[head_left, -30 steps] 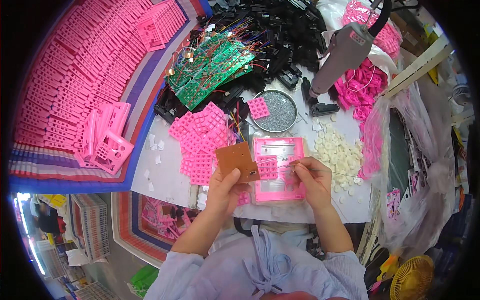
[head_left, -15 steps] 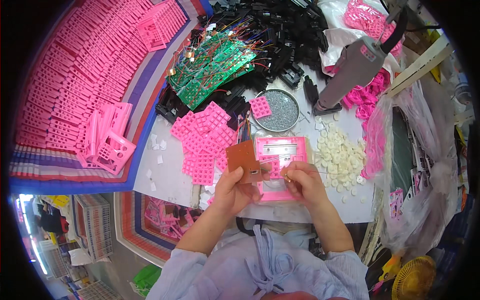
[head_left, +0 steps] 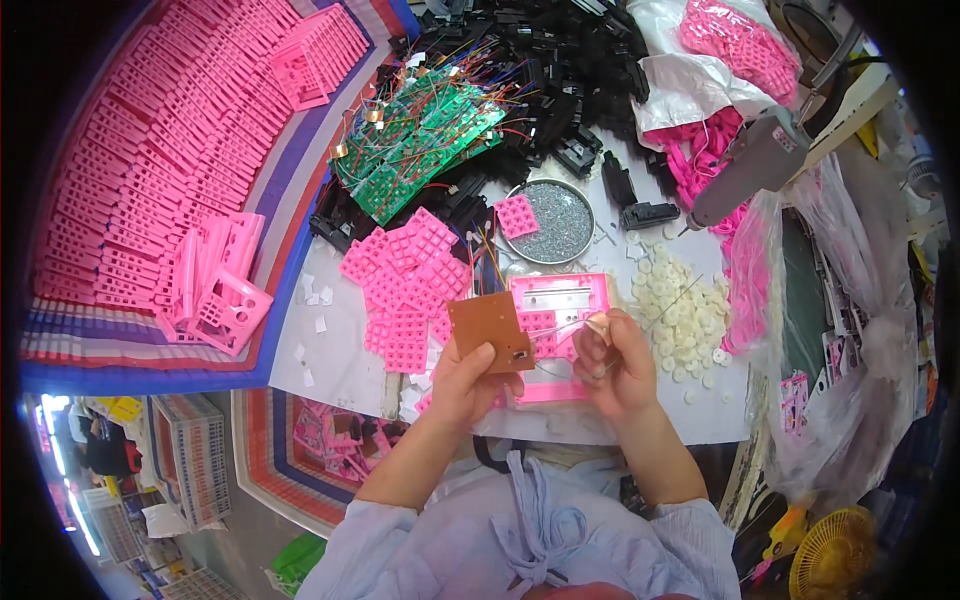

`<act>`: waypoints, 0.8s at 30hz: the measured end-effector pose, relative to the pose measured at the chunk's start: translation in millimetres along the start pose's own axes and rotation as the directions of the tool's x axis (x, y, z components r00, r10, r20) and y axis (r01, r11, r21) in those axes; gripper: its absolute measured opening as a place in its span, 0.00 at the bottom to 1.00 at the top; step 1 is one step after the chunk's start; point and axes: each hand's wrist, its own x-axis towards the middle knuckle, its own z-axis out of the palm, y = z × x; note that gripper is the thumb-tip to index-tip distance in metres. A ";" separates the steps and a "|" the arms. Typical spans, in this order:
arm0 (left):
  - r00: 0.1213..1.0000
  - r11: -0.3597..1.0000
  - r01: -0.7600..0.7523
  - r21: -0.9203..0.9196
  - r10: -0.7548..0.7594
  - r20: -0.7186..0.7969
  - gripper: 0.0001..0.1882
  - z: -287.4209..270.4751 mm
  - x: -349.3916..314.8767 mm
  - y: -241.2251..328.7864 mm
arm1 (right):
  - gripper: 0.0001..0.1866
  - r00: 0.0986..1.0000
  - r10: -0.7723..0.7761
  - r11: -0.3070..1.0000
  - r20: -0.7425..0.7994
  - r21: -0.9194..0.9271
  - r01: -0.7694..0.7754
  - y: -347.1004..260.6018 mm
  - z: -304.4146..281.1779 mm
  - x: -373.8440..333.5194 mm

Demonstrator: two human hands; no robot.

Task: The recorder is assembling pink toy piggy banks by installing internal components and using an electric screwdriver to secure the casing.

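Holding brown square circuit board point(head_left: 488, 330) in left grip point(head_left: 464, 384), seven o'clock from round silvery dish point(head_left: 593, 228); pinching thin pale wires point(head_left: 556, 328) in right grip point(head_left: 624, 374), toward three o'clock. Could tear them loose by pulling taut.

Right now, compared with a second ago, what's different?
The grey tool moved right and nearer the person. The left hand shifted the brown board slightly right, still holding it. The right hand remains at the thin wires. Nothing was visibly picked up or released. The pink frame and round dish stayed put.
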 end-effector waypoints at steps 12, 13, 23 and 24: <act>0.986 0.990 -0.112 0.081 0.101 0.129 0.29 7.0 3.1 11.3 | 0.13 0.953 0.303 0.877 -0.025 -0.385 -0.289 8.1 -29.0 25.7; 0.988 0.994 -0.073 0.078 0.061 0.141 0.29 0.0 1.6 11.3 | 0.15 0.942 0.334 0.865 0.008 -0.399 -0.303 8.6 -33.1 27.0; 0.991 0.977 -0.130 0.168 0.134 -0.015 0.20 -7.1 -0.3 24.2 | 0.28 0.734 0.668 0.490 0.120 -0.813 -0.313 -24.5 -39.5 -19.2; 0.995 0.970 -0.097 0.221 0.100 -0.001 0.19 -16.1 -1.0 26.3 | 0.32 0.629 0.760 0.494 0.162 -0.773 -0.398 -34.4 -53.1 -31.5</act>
